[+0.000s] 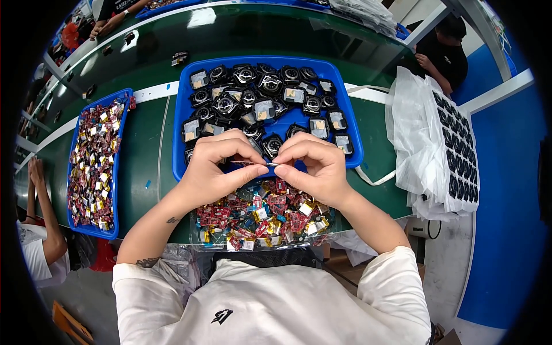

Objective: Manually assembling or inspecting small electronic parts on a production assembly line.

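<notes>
Both hands, left hand (214, 167) and right hand (313, 167), fingers seemingly pinching a thin part (253, 164) over the blue tray's (179, 155) near edge.

The centre tray (351, 109) lies behind both hands; a second tray (118, 167) lies left; stacked bags (417, 144) lie right.

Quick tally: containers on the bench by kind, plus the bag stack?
Blue trays: 2, one of black round parts, one of small red and gold parts
Clear tray: 1
White bag stacks: 1
Total: 4
</notes>
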Tool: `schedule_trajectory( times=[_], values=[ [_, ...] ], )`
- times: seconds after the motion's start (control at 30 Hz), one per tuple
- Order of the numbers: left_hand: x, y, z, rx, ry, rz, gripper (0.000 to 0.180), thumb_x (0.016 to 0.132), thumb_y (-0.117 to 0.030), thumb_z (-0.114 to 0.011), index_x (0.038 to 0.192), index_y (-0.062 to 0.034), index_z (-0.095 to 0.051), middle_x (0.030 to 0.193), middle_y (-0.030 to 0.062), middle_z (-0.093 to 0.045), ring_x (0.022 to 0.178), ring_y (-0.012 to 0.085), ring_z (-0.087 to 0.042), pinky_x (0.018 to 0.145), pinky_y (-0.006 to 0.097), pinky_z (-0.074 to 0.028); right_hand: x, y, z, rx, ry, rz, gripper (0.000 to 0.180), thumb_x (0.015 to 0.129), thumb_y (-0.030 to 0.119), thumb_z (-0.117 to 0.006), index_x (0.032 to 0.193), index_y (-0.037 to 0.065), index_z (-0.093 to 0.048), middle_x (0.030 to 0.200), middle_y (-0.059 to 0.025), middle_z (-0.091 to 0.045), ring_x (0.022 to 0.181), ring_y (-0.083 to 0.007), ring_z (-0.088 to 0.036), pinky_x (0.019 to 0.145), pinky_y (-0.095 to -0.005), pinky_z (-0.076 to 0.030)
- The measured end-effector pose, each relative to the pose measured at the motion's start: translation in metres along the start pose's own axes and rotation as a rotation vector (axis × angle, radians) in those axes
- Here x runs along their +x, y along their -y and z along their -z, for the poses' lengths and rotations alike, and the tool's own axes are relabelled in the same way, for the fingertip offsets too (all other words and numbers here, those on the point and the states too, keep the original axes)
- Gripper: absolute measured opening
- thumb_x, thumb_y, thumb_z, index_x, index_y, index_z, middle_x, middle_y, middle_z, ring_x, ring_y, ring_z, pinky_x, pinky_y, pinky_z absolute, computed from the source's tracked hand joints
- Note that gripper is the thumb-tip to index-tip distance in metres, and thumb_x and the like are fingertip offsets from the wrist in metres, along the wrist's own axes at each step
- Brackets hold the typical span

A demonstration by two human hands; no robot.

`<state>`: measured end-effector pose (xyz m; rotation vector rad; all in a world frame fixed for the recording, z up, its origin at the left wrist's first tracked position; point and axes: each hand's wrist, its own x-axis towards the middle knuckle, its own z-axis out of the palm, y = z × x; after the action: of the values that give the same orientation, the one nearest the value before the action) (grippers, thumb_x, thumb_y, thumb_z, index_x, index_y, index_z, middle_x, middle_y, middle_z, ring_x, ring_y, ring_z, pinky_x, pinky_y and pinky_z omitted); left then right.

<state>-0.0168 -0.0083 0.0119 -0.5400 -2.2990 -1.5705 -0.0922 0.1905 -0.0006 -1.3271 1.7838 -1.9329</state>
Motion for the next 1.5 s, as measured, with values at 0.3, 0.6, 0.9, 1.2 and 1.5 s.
schedule_trajectory(
  times=[0.3, 0.6, 0.9, 1.2, 1.5],
  values=[
    [0.002, 0.0, 0.003, -0.001, 0.046, -0.058, 0.01, 0.071, -0.003, -0.075, 0.078, -0.0017, -0.068, 0.076, 0.0067, -0.064, 0.073, 0.018, -0.06, 0.066, 0.029, -0.047, 0.005, 0.009, 0.004, 0.032, 0.142, -0.118, 0.012, 0.078, -0.004, -0.068, 0.091, -0.004, -0.066, 0.093, -0.0117, -0.062, 0.082, -0.0153, -0.059, 0.072, -0.0253, -0.048],
    [0.002, 0.0, 0.002, 0.028, 0.089, -0.078, 0.011, 0.068, -0.004, -0.076, 0.077, -0.0028, -0.071, 0.076, 0.006, -0.064, 0.074, 0.0178, -0.06, 0.067, 0.029, -0.046, 0.004, 0.01, 0.005, -0.033, 0.182, -0.078, 0.007, 0.077, -0.002, -0.07, 0.081, -0.002, -0.064, 0.085, -0.0097, -0.063, 0.078, -0.0163, -0.059, 0.068, -0.0266, -0.047],
    [0.002, 0.002, 0.003, 0.003, 0.092, -0.066, 0.01, 0.068, -0.003, -0.076, 0.077, -0.0025, -0.071, 0.076, 0.006, -0.065, 0.074, 0.0167, -0.06, 0.065, 0.028, -0.047, 0.002, 0.009, 0.001, -0.138, 0.129, 0.023, 0.01, 0.077, 0.003, -0.07, 0.076, 0.0, -0.061, 0.077, -0.0083, -0.062, 0.071, -0.0181, -0.058, 0.065, -0.0284, -0.046],
    [-0.002, 0.009, 0.002, -0.379, -0.306, 0.18, 0.006, 0.083, -0.002, -0.067, 0.088, 0.0008, -0.063, 0.082, 0.0019, -0.061, 0.076, 0.0065, -0.056, 0.067, 0.021, -0.045, 0.005, 0.008, 0.008, -0.153, 0.141, 0.107, 0.014, 0.069, 0.003, -0.075, 0.07, 0.004, -0.06, 0.081, -0.005, -0.06, 0.072, -0.0189, -0.057, 0.065, -0.0288, -0.044],
    [-0.003, 0.01, 0.004, -0.392, -0.288, 0.172, 0.005, 0.085, -0.004, -0.066, 0.086, 0.0001, -0.063, 0.082, 0.001, -0.061, 0.074, 0.005, -0.055, 0.062, 0.019, -0.042, 0.002, 0.004, -0.002, -0.683, 0.321, 0.329, 0.028, 0.067, 0.009, -0.067, 0.095, 0.009, -0.068, 0.106, -0.0082, -0.057, 0.09, -0.0251, -0.054, 0.073, -0.036, -0.043]
  ],
)
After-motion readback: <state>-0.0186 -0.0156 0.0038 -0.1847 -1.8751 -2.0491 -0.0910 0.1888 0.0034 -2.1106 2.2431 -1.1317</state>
